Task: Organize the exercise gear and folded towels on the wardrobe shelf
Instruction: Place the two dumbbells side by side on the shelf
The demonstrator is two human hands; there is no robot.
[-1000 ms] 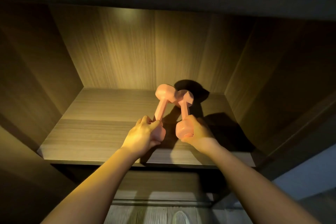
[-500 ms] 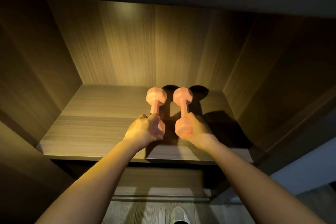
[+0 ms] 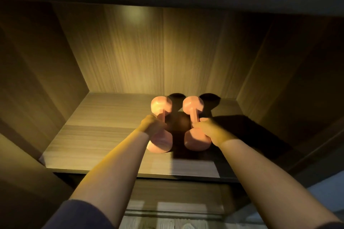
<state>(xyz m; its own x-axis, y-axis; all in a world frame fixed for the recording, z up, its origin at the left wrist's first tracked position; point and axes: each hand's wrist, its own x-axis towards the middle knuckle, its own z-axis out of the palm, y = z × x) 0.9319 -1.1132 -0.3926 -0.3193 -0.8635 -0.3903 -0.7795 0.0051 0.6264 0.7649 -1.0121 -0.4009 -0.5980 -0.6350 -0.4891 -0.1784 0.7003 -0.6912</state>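
Pink pair: left dumbbell (image 3: 161, 142) and right dumbbell (image 3: 197, 141) parallel, just apart, handles front to back, right of centre on the wardrobe shelf (image 3: 104, 135). Left grip (image 3: 152, 125) wrapped round one handle, right grip (image 3: 212, 132) round the other; not released yet. Can't tell if fully set down or just above the board. Reads as gear placement nearly done, release pending. No towels in view, so that half probably still to do.

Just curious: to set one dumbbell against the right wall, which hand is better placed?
Likely the right hand: it grips the right dumbbell, nearer that wall than the left dumbbell.
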